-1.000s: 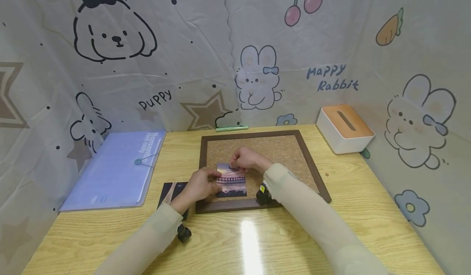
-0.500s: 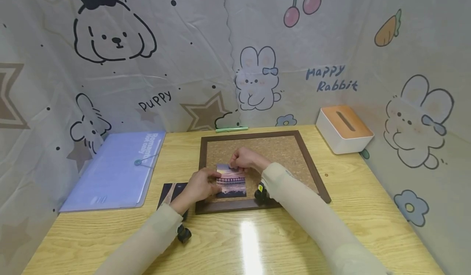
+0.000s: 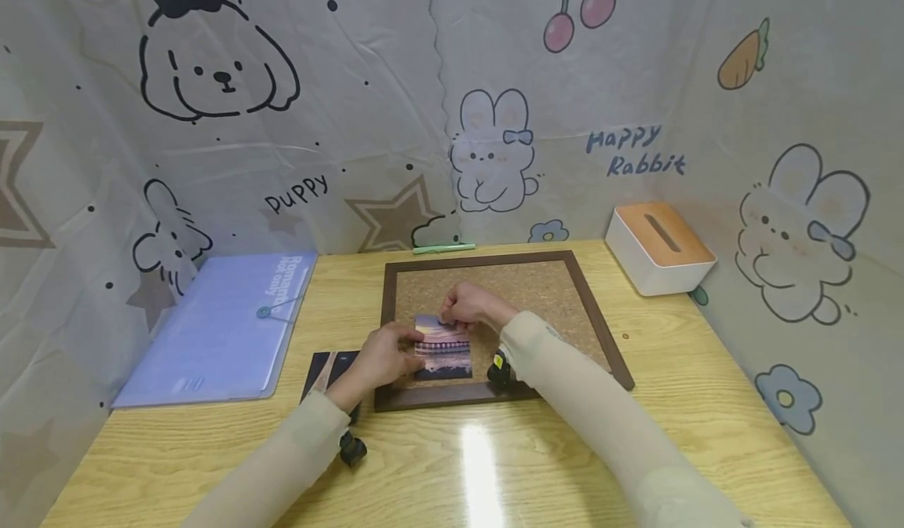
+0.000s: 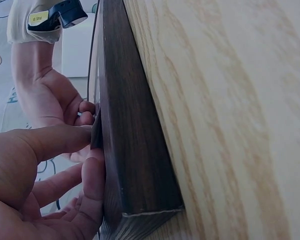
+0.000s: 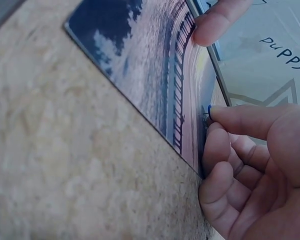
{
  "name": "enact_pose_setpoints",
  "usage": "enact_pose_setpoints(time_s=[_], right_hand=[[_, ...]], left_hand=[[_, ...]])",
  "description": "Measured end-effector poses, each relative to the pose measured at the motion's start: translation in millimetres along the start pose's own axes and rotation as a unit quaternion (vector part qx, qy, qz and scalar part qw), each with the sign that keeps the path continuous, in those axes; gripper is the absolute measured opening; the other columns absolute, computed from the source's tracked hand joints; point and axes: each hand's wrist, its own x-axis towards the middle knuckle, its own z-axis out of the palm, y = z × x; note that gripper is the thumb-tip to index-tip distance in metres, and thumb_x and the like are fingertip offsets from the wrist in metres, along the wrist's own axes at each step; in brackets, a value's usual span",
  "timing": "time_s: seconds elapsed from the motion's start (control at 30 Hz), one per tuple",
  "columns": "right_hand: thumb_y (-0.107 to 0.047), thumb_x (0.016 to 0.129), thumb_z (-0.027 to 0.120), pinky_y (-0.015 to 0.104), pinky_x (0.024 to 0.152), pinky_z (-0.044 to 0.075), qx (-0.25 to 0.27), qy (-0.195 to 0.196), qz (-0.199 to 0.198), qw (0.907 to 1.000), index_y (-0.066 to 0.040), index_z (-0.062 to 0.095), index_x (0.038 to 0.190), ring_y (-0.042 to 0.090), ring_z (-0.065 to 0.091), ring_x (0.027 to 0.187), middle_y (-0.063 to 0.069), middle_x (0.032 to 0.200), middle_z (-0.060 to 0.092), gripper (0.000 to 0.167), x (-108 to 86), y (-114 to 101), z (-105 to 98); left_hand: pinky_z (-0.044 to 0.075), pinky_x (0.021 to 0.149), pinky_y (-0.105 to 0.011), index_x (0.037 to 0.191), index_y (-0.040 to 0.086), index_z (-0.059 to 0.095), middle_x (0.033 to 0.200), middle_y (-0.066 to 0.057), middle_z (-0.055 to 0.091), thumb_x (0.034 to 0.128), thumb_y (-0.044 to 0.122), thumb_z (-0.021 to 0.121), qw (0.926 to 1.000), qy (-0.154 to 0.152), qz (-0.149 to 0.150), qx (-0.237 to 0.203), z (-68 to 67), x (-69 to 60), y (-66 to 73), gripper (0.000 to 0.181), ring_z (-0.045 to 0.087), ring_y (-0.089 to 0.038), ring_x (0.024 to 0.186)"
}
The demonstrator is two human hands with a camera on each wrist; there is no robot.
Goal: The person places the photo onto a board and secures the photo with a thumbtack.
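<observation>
1. Pinches a blue pushpin (image 5: 210, 111) between thumb and fingertip of the right hand (image 3: 480, 306), clamped close on the head, with a little bare needle showing.
2. Hinges on one relation: needle against the far edge of the bridge photo (image 3: 445, 353), with the point turned toward the print and set near the middle of that edge.
3. Finds the photo in the left part of the cork board (image 3: 551, 300), just inside the near rail of the brown frame (image 3: 438, 397), with its long axis running near to far.
4. Lies toward the body from the pinch, with the right hand nearer the far edge and the left hand (image 3: 384, 353) nearer the left side.
5. Rests left thumb and forefinger apart along that left side; cannot tell from the edge-on wrist view whether gripping the border or only pressing it.
6. Leaves a second, darker photo (image 3: 342, 362) outside the frame on the table (image 3: 424, 473), partly covered by the left wrist.
</observation>
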Motion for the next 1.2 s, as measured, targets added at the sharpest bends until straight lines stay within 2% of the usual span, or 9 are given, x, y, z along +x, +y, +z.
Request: enact_pose_setpoints(time_s=[0.23,0.47,0.6,0.7,0.83,0.93,1.03,1.13,1.2], right_hand=[[-0.015,0.093,0.069,0.021,0.048,0.041,-0.012,0.006,0.010,0.9999,-0.010,0.069,0.082,0.010,0.054,0.056,-0.001,0.069,0.060,0.012,1.8,-0.6,2.3],[-0.016,0.093,0.071,0.021,0.048,0.040,0.005,0.005,0.023,0.9997,-0.009,0.069,0.084,0.010,0.053,0.055,0.000,0.069,0.061,0.011,2.1,0.1,1.5],[-0.017,0.093,0.070,0.021,0.048,0.040,0.013,0.003,0.011,0.9999,-0.009,0.070,0.085,0.010,0.054,0.055,-0.001,0.070,0.061,0.011,2.0,2.6,0.3],[-0.016,0.094,0.068,0.021,0.050,0.043,0.020,0.000,-0.014,0.9997,-0.008,0.070,0.085,0.010,0.056,0.057,0.001,0.071,0.063,0.012,0.6,6.6,-2.1],[-0.016,0.097,0.064,0.022,0.052,0.046,0.014,0.003,-0.057,0.9983,-0.006,0.070,0.086,0.012,0.058,0.060,0.004,0.076,0.067,0.015,-3.9,12.7,-7.0],[-0.016,0.097,0.064,0.022,0.053,0.046,0.022,0.002,-0.068,0.9975,-0.006,0.070,0.091,0.013,0.059,0.065,0.005,0.084,0.069,0.012,-10.0,17.1,-12.0],[-0.015,0.096,0.063,0.023,0.056,0.046,0.033,0.003,-0.070,0.9970,-0.007,0.070,0.098,0.015,0.062,0.071,0.005,0.090,0.070,0.010,-16.9,22.3,-17.2],[-0.015,0.097,0.062,0.024,0.060,0.048,0.032,0.007,-0.076,0.9966,-0.007,0.070,0.103,0.016,0.064,0.075,0.005,0.089,0.070,0.013,-24.3,26.9,-22.0],[-0.014,0.096,0.062,0.025,0.062,0.049,0.035,0.008,-0.078,0.9963,-0.007,0.070,0.105,0.017,0.063,0.076,0.006,0.088,0.070,0.014,-29.4,29.7,-24.9]], left_hand=[[0.048,0.102,-0.050,0.116,0.010,0.074,0.129,-0.015,0.063,0.0793,0.015,0.083,1.0000,0.002,0.003,-0.002,0.1,-0.7,-0.6,0.038,0.059,-0.034,0.122],[0.046,0.104,-0.052,0.116,0.009,0.074,0.131,-0.016,0.062,0.0801,0.015,0.083,0.9999,-0.012,-0.004,0.006,-1.3,-1.1,2.3,0.038,0.057,-0.036,0.125],[0.047,0.103,-0.051,0.116,0.008,0.074,0.129,-0.016,0.062,0.0798,0.017,0.084,0.9997,-0.013,0.000,0.019,-2.8,-0.9,1.0,0.039,0.058,-0.036,0.122],[0.048,0.102,-0.050,0.118,0.008,0.073,0.127,-0.014,0.064,0.0817,0.018,0.082,0.9997,-0.014,0.003,0.021,-4.6,-1.1,-0.8,0.039,0.059,-0.034,0.121],[0.053,0.094,-0.046,0.121,0.008,0.072,0.120,-0.012,0.068,0.0851,0.017,0.078,1.0000,-0.007,0.000,-0.002,-10.0,-4.2,-3.1,0.038,0.064,-0.028,0.111],[0.057,0.078,-0.037,0.124,0.006,0.070,0.113,-0.012,0.069,0.0878,0.014,0.075,0.9993,0.000,-0.001,-0.038,-17.0,-7.4,-4.8,0.038,0.068,-0.022,0.097],[0.055,0.063,-0.030,0.128,0.005,0.067,0.111,-0.013,0.069,0.0908,0.014,0.072,0.9974,-0.001,-0.006,-0.072,-25.5,-10.3,-6.7,0.038,0.068,-0.017,0.085],[0.052,0.058,-0.028,0.132,0.007,0.065,0.114,-0.014,0.067,0.0937,0.017,0.069,0.9957,-0.004,-0.018,-0.090,-33.6,-13.3,-8.9,0.040,0.069,-0.016,0.082],[0.052,0.061,-0.029,0.133,0.009,0.064,0.118,-0.014,0.066,0.0946,0.018,0.068,0.9953,0.000,-0.026,-0.093,-38.1,-15.2,-10.7,0.040,0.069,-0.018,0.086]])
